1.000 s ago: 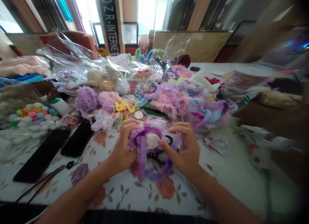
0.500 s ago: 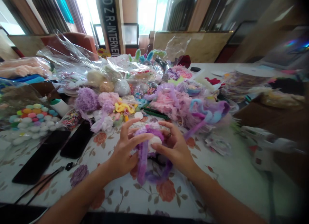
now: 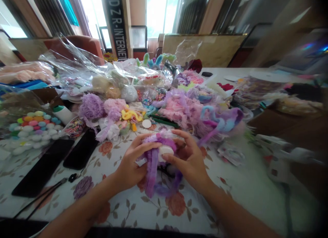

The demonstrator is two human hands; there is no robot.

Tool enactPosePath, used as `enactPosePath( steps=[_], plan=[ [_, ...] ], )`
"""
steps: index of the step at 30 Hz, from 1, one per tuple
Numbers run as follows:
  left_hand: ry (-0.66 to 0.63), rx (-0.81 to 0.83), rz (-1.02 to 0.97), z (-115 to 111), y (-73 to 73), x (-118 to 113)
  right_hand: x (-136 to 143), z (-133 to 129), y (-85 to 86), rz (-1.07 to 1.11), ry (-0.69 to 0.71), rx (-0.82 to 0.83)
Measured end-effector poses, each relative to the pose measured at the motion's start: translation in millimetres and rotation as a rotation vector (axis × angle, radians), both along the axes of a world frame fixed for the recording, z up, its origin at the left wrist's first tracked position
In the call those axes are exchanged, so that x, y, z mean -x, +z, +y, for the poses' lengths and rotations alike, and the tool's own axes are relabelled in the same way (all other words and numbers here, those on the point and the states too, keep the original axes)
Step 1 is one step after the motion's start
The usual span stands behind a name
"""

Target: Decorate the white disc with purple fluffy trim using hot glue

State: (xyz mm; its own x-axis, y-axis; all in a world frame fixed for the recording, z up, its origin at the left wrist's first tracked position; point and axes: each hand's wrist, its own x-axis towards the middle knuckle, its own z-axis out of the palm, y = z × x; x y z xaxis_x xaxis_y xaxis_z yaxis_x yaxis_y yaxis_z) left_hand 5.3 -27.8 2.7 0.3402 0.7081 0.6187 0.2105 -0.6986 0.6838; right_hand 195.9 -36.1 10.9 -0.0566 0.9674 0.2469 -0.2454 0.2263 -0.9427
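Close above the tablecloth, both hands grip a fuzzy purple plush piece [image 3: 152, 168], whose strip hangs down and loops to the right. My left hand [image 3: 130, 164] is closed round its left side, with fingers lying along the top. My right hand [image 3: 193, 161] holds the other side, its thumb pressed on a white round disc [image 3: 166, 150] set against the plush. How the disc is attached cannot be seen. Fingers hide the far side of the piece. A second white disc [image 3: 146, 124] lies on the cloth just beyond the hands.
Pink and purple fluffy material [image 3: 176, 110] is heaped behind the hands. Two dark phones [image 3: 43, 166] [image 3: 80, 149] and a bag of colourful pom-poms [image 3: 36, 128] lie left. At right are a white glue gun [image 3: 279, 159] and a cardboard box [image 3: 282, 122]. Plastic bags line the back.
My left fingers, raised and spread before, have come down onto the purple plush piece. The loose white disc beyond them shows more fully. My right thumb stays on the held disc.
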Motion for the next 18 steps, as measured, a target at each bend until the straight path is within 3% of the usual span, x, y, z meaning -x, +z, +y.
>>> enactPosePath(
  steps=[7, 18],
  plan=[
    [-0.031, 0.086, -0.079, -3.7, -1.7, -0.5, 0.1, -2.4, 4.5, 0.017, -0.012, -0.007],
    [0.023, 0.039, -0.059, -4.3, -2.6, -1.9, -1.6, -2.0, 0.7, -0.018, -0.011, -0.035]
  ],
)
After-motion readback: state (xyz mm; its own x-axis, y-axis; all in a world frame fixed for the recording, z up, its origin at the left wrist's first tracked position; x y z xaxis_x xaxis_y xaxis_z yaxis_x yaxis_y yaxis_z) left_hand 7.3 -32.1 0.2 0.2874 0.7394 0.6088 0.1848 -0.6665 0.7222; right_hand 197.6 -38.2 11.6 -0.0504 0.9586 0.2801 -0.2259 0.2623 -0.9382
